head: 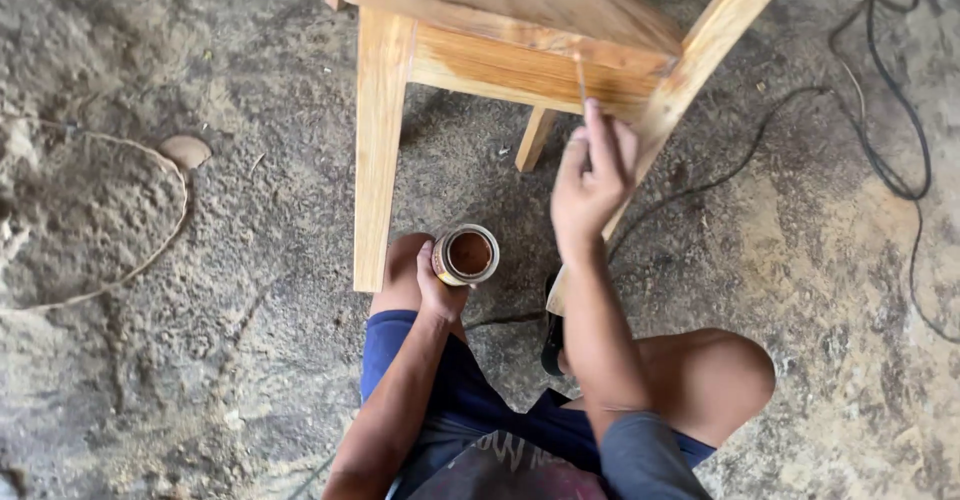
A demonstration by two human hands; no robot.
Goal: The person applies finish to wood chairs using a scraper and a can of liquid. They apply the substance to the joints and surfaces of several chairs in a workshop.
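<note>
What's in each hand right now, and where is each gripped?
Left hand wraps the side of an open can of brown stain. Right hand pinches a thin brush by its handle, tip on the chair rail.

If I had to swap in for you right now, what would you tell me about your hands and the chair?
Left hand: grips a small open can of brown stain, held low by the knee.
Right hand: holds a thin brush, its tip on the side rail of the wooden chair.
Chair: stands on the dusty floor; a black cable lies to the right.
Done: the rail near the brush looks darker and wet.
Left: the front leg looks pale, seemingly uncoated.
</note>
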